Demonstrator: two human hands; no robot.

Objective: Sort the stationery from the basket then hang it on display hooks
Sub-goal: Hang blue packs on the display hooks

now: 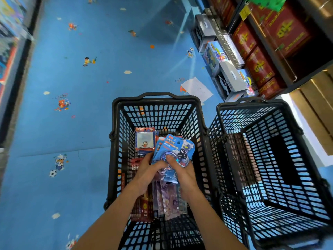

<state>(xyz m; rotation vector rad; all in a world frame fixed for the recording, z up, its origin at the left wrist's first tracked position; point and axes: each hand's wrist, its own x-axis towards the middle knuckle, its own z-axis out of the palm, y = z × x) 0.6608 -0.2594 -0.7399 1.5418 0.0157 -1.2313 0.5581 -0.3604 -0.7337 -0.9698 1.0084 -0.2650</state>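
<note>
Both hands meet over the middle of the basket (113, 112) and share one load. The left hand (146, 168) curls its fingers round the lower left edge of a fan of blue eraser packs (173, 147). The right hand (185, 173) grips the same fan from the lower right, with its thumb pressed on the round blister of the front pack. The packs stand tilted, hang holes up, fanned out beyond the fingers, and are held inside the basket's mouth, above the goods on its bottom.

Just beyond the left hand, a notepad pack (145, 141) with a cartoon cat lies on the basket bottom. Under the left wrist lie red pencil packs (142, 208). Between the two forearms lie purple packs (168, 201), partly hidden by the hands.

To the right of the right hand, a second basket (252, 101) of the same black mesh stands close beside the first. Both rest on a blue floor (72, 87) printed with small cartoon figures.

Beyond the right hand, a white sheet (196, 89) lies on the floor. Further right, a shelf (288, 82) carries red boxes (261, 65), with toy boxes (221, 56) lined up on the floor at its foot.
</note>
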